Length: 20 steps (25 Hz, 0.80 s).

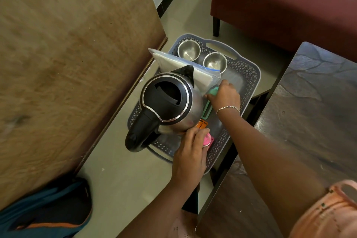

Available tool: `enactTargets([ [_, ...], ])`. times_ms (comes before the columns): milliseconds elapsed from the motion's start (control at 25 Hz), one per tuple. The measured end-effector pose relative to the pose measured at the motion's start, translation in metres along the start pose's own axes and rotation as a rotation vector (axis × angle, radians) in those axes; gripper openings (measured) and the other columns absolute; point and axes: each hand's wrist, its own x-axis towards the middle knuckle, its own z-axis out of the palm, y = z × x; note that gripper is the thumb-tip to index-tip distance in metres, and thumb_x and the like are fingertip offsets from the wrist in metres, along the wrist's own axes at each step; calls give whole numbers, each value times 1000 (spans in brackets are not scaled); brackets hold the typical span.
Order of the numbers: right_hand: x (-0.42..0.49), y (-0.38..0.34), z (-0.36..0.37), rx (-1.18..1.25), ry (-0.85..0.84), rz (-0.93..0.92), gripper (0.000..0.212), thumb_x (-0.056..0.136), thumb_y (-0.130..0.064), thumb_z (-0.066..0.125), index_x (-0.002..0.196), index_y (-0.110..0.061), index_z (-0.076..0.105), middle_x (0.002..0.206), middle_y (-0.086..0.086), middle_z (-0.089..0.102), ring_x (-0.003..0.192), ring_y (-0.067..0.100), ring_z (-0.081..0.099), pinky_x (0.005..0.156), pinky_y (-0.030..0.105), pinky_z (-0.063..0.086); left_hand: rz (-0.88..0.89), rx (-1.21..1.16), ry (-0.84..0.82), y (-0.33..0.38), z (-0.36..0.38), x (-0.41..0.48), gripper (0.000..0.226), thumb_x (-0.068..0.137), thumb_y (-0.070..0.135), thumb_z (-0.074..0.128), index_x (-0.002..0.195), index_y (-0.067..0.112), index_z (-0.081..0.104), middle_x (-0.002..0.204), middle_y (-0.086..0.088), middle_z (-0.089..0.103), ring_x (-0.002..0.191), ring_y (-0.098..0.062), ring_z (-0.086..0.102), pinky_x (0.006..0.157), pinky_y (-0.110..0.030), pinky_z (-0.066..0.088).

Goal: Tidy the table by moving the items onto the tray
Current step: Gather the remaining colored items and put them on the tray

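A view from above, looking down at a grey perforated tray [249,75] in the middle of the frame. It sits low between a brown wooden table [67,63] filling the left side and a dark table [309,112] at the right.

The tray is already well loaded. A steel electric kettle [170,102] with a black lid stands on its left half, the handle hanging over the near left rim. Two small steel bowls [189,50] sit side by side at the far end. A clear plastic bag [173,62] with pale contents leans just behind the kettle's spout. A teal utensil [207,109] lies to the right of the kettle, and a small orange item [201,124] lies below it.

The right hand [226,97], with a thin bracelet at the wrist, reaches in from the right. Its fingers are curled over the upper end of the teal utensil. The left hand [190,150], coming up from the bottom centre, wraps its fingers around a round pink object [207,139] at the near end of the tray, beside the kettle's base.

The tidying looks nearly done, with both hands apparently settling the last pieces. Whether anything is left on the tables out of view cannot be told.
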Motion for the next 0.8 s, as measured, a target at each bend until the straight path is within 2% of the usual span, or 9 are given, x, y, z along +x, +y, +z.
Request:
enactTargets([
  [240, -3, 2, 5, 30, -11, 28, 53, 76, -30, 72, 109, 1, 44, 114, 25, 54, 103, 44, 54, 81, 46, 46, 13, 57, -56, -3, 4, 3, 37, 73, 6, 74, 107, 9, 61, 112, -10, 63, 91, -24, 68, 61, -29, 60],
  [360, -2, 3, -3, 50, -16, 52, 52, 82, -37, 65, 110, 1, 45, 116, 25, 52, 104, 44, 53, 83, 44, 44, 43, 84, -110, -5, 7, 9, 39, 69, 4, 77, 105, 7, 61, 109, -11, 65, 87, -25, 69, 59, -30, 60],
  [480, -3, 4, -24, 115, 70, -2, 45, 89, -41, 53, 111, -2, 48, 118, 22, 53, 106, 40, 52, 83, 41, 42, 41, 80, -145, -1, 15, 22, 40, 72, 1, 73, 110, 3, 59, 113, -15, 63, 91, -30, 68, 69, -35, 59],
  [640, -13, 18, -61, 194, 245, -215, 43, 93, -39, 44, 115, -3, 52, 119, 16, 56, 108, 32, 52, 86, 36, 39, 18, 41, -144, 7, 31, 45, 31, 84, -1, 58, 115, 1, 56, 115, -18, 59, 98, -34, 61, 81, -42, 52],
  [720, -23, 32, -77, 257, 325, -287, 50, 94, -43, 39, 117, -2, 53, 120, 16, 57, 115, 30, 50, 91, 34, 39, -20, 52, -154, 8, 38, 52, 30, 88, 3, 53, 118, 4, 55, 118, -16, 57, 102, -32, 58, 86, -43, 48],
  [800, -36, 48, -89, 313, 365, -304, 68, 90, -56, 25, 121, -2, 53, 125, 14, 56, 125, 27, 44, 98, 27, 34, -36, 78, -169, 8, 43, 53, 30, 91, 7, 52, 120, 7, 53, 119, -13, 57, 103, -29, 57, 87, -42, 47],
])
